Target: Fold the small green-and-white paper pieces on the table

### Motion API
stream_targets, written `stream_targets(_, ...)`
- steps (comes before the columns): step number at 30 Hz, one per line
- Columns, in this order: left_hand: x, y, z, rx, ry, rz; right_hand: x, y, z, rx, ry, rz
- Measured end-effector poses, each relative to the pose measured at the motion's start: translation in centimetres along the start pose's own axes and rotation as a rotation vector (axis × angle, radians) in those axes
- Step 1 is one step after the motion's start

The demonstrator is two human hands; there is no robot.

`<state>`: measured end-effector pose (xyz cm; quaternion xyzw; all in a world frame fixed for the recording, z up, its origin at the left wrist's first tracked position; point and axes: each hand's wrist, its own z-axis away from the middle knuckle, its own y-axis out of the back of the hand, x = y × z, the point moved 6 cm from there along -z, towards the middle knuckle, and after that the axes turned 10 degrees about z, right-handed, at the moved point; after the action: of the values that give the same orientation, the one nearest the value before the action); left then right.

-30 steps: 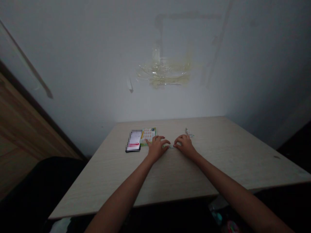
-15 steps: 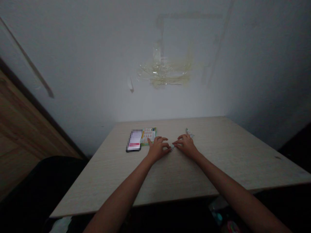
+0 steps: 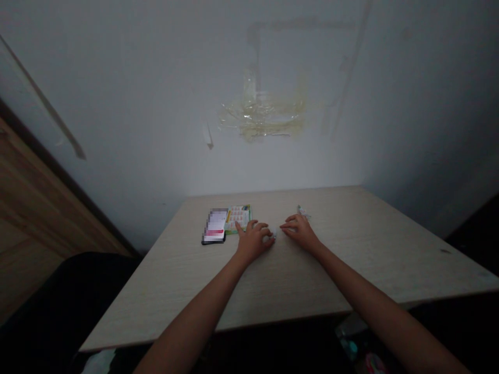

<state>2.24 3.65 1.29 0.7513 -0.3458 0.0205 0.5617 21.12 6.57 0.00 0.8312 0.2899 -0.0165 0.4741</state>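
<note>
From the head camera, here we are at a pale, wood-grained rectangular table (image 3: 374, 254), and both bare hands are over its middle! The left hand (image 3: 253, 241) has its thumb and forefinger nearly together, pinching a small, whitish, crumpled-looking piece (image 3: 274, 233), too blurred to read any better. Its outermost finger stretches over a flat, green-edged printed paper card (image 3: 239, 214), which lies toward the table's far left corner. Touching that card's left side is a black, slab-shaped phone (image 3: 214, 227), its lit screen partly pixelated.

And across to the right hand (image 3: 300, 232): fingers slim and close together, tips just beside the piece but apart from it; whether they grip anything, I cannot tell. Right beyond it, nearer the far edge, sits a crumpled white-and-green scrap (image 3: 303, 212). Behind the far edge rises a grey-white wall (image 3: 136, 104), patched with shiny, yellowed clear tape (image 3: 268, 119).
</note>
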Motion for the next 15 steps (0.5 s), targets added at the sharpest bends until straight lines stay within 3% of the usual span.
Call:
stream_targets(8,-0.3,0.1,0.1,-0.057,0.039,-0.019,-1.6,0.0,0.5,-0.06,0.185,-0.044)
stream_targets(15,-0.6,0.1,0.4,-0.077,0.081,-0.05,-2.4,0.0,0.8,-0.044,0.25,-0.013)
